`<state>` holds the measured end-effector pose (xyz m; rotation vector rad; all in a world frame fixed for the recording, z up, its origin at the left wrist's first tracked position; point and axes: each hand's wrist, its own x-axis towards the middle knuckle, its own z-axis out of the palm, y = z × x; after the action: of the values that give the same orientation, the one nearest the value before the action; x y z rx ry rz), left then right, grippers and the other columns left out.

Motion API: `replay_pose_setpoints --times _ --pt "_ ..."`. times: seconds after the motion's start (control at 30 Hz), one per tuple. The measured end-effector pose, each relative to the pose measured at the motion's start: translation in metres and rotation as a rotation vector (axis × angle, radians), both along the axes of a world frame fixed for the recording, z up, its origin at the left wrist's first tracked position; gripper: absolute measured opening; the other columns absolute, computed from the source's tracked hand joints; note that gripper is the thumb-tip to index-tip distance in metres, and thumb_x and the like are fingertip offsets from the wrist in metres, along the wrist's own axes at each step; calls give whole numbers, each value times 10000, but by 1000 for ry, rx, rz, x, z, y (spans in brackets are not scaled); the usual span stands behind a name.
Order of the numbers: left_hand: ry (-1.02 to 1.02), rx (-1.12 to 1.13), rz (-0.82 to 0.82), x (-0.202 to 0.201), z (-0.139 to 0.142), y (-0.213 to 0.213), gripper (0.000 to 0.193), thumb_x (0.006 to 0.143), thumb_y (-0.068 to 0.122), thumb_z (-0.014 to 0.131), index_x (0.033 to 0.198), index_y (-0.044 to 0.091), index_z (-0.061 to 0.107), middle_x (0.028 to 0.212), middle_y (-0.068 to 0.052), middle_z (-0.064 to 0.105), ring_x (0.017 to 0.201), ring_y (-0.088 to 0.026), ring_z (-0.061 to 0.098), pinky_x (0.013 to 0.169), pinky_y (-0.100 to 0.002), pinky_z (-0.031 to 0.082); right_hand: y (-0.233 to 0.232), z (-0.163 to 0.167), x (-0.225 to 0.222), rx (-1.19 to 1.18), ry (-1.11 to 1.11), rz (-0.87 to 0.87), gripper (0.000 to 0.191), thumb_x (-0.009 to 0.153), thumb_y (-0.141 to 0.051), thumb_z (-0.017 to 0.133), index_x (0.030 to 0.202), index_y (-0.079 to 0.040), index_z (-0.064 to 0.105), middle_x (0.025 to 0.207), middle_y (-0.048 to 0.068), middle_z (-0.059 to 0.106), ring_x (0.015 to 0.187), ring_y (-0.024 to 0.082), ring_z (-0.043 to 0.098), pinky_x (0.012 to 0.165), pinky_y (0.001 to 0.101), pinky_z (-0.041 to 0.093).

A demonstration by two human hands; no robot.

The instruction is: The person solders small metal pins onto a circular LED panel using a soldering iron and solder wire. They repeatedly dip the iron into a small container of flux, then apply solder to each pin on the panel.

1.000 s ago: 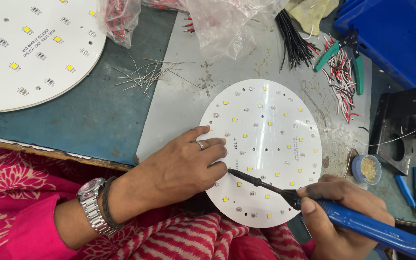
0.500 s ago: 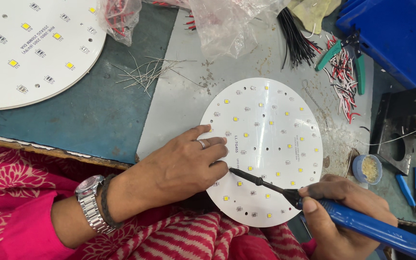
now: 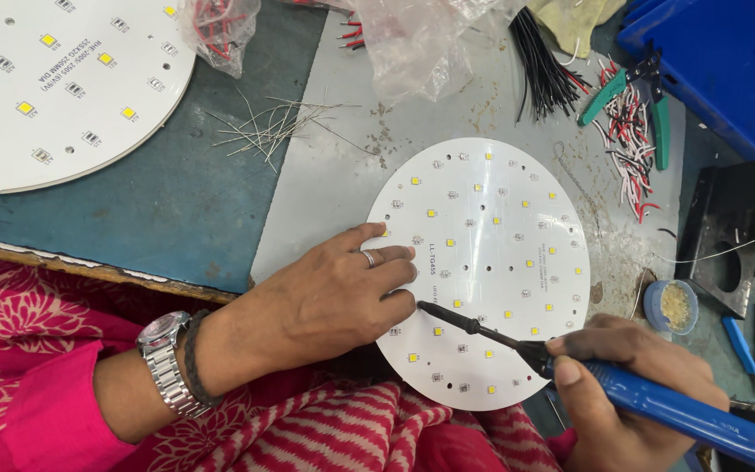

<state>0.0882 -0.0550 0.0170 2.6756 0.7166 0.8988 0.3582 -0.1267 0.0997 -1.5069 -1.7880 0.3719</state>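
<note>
Little has shifted: our soldering iron (image 3: 570, 371) tip stays near the board's left edge.
Our right hand (image 3: 635, 385) grips the iron; our left hand (image 3: 325, 301) presses flat, open, on the round LED board (image 3: 491, 262) lying on the grey mat (image 3: 325, 188).

Large board (image 3: 54, 87): at 10 o'clock, cut off by the top and left edges.
Soldering iron (image 3: 657, 406): blue handle runs out at 4 o'clock; tip meets the round board (image 3: 491, 262), the joint too small to tell.
Left hand (image 3: 325, 301): hides that board's 9 o'clock rim.
Blue bin (image 3: 727, 61): cropped at 1 o'clock.
</note>
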Motion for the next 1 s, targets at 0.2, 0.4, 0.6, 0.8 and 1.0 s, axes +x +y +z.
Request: replay_pose_setpoints --times 0.2,0.4,0.6,0.8,1.0 --pt "-6 9 3 2 1 0 68 837 123 657 793 72 654 1004 -108 689 1125 -272 691 1073 -502 484 4 4 -6 -19 -21 -25 201 658 -71 735 830 29 704 788 123 722 684 188 727 693 261 551" --pt "2 29 5 1 0 1 73 834 124 651 779 76 653 983 -98 676 1110 -261 689 1071 -489 491 4 6 -9 -21 -32 -44 206 656 -79 737 824 35 704 784 128 718 661 190 718 672 260 543" --pt "-4 23 4 1 0 0 57 838 122 645 807 76 658 1000 -101 680 1122 -267 687 1068 -491 490 -3 2 3 -3 -13 -17 186 740 -93 743 865 38 699 786 129 719 693 181 721 732 258 551" --pt "-5 4 5 1 0 1 52 838 117 648 810 74 659 1014 -109 697 1136 -271 689 1079 -504 480 -7 0 14 19 51 -5 144 777 -69 732 852 47 690 800 130 717 717 167 710 775 258 555" --pt "-5 3 0 2 0 0 51 838 116 650 810 74 658 1010 -108 698 1142 -273 690 1082 -502 478 -5 0 2 22 22 -23 123 749 -51 726 823 40 693 788 126 721 711 185 719 755 269 558"
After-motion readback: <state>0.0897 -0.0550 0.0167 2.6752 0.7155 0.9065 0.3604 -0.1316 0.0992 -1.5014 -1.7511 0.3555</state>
